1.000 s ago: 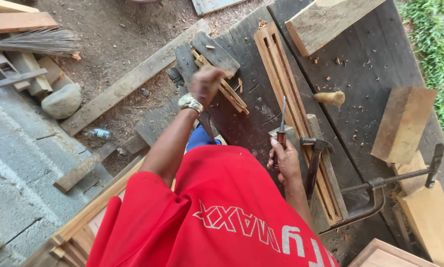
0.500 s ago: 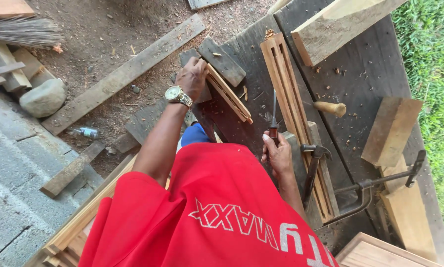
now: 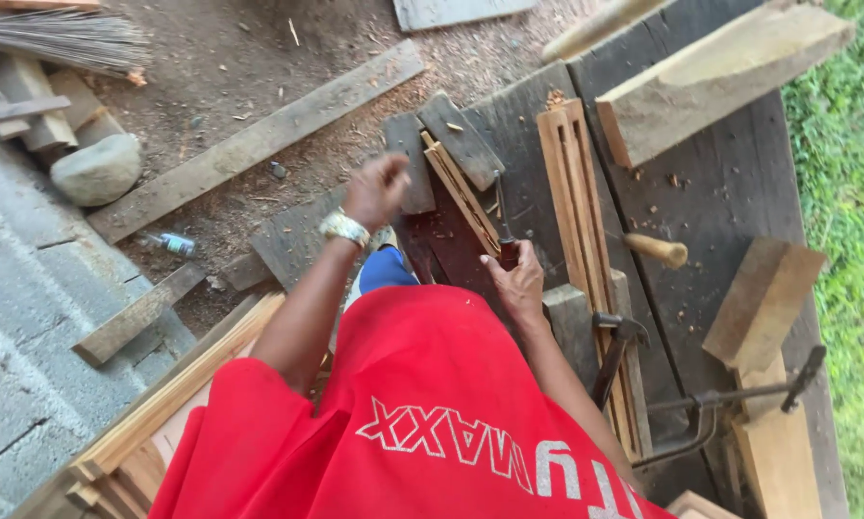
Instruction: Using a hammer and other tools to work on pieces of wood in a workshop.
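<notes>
Right hand (image 3: 520, 284) grips chisel (image 3: 504, 231) against wood strip (image 3: 463, 197); left hand (image 3: 376, 189) raised, fisted, contents unclear. Chips lie about; cutting unfinished.

The right hand (image 3: 520, 282) grips a chisel (image 3: 502, 226) set on a thin wooden slat (image 3: 461, 192), while the left hand (image 3: 376, 189) hovers fisted just beside a dark board (image 3: 461, 139).

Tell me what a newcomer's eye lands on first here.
First the red shirt filling the bottom centre. Above it, the right hand grips a chisel standing on a thin wood strip on the dark workbench, while the left hand, with a wristwatch, is blurred above the bench's left edge.
</notes>
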